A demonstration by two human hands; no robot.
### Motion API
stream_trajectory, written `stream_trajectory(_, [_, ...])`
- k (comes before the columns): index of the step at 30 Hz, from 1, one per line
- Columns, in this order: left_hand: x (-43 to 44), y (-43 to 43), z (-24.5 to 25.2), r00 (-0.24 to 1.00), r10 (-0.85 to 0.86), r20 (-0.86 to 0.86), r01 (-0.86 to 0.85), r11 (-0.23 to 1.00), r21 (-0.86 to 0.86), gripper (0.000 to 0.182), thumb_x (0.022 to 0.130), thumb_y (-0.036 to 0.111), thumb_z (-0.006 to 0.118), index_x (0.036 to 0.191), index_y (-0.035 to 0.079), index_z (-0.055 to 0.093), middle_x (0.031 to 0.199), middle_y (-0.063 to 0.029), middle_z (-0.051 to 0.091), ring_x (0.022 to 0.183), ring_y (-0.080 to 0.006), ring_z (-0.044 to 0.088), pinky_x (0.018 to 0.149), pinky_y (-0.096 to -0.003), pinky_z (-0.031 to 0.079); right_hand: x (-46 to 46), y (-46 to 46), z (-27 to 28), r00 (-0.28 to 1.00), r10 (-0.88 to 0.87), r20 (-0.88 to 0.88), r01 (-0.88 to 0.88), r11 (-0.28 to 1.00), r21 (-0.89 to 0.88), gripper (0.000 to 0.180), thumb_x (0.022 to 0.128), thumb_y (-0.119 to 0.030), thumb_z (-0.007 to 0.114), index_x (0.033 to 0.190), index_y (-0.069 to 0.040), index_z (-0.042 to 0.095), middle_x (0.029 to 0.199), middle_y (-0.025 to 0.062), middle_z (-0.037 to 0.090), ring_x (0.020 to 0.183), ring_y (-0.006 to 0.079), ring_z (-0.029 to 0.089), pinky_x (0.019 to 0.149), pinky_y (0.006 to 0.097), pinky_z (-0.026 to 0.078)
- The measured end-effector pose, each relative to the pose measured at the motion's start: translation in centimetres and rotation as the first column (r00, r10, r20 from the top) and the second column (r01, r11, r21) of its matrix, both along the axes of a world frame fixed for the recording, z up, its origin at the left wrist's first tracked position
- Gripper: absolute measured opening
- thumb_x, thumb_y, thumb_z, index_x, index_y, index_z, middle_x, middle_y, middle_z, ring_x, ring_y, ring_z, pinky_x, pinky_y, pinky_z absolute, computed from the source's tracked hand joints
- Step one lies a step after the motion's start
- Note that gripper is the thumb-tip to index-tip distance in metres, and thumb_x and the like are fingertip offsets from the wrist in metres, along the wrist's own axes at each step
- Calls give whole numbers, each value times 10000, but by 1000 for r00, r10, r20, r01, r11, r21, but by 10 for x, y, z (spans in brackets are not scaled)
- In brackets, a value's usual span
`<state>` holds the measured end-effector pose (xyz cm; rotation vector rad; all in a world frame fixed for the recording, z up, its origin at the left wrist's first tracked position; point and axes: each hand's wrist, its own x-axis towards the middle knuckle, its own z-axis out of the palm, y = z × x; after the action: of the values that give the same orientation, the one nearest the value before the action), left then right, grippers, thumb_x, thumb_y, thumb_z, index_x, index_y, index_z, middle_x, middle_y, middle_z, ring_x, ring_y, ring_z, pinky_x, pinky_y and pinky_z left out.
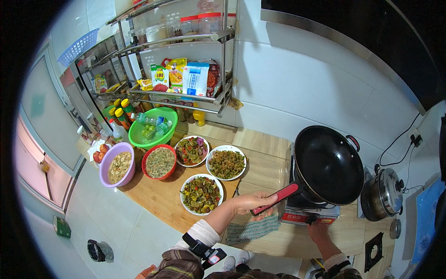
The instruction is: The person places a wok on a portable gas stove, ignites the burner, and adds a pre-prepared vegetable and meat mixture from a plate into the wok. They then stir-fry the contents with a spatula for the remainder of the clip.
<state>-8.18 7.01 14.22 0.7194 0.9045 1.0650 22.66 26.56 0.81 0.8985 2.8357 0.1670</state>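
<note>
My left hand [256, 203] grips the red and black handle [278, 198] of a black wok [327, 164]. The wok is tilted over a portable stove [310, 213], its dark inside turned towards me and bare of food. At the stove's front, the fingers of my right hand [318, 232] are on the black control knob [310, 219]. Beneath my left hand lies a green and white striped cloth [253, 230] on the wood-patterned counter. Whether a flame burns is hidden by the wok.
Three white plates of cooked vegetables [201, 194], a red bowl [144, 164] and a lilac bowl [113, 183] of food stand leftward. Behind them sits a green basin [174, 123] of bottles, under a metal rack [209, 99]. A lidded pot [374, 200] stands right of the wok.
</note>
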Motion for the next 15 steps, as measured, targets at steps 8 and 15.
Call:
stream_trajectory(8, [5, -68, -53, 943, 234, 238, -189, 962, -197, 577, 916, 514, 257, 1147, 17, 435, 777, -74, 580, 529, -146, 550, 384, -240, 440, -7, -2, 8, 996, -58, 64, 63, 996, -70, 397, 842, -385, 484, 753, -32, 641, 772, 160, 632, 746, 310, 622, 665, 432, 489])
stream_trajectory(15, [12, -112, -65, 930, 286, 232, -233, 945, -229, 451, 954, 368, 316, 1099, -32, 467, 754, -67, 576, 544, -136, 566, 406, -246, 450, -5, -4, 16, 998, 69, -9, -69, 998, 13, 337, 818, -332, 520, 704, -31, 623, 667, 132, 617, 618, 298, 618, 573, 432, 496])
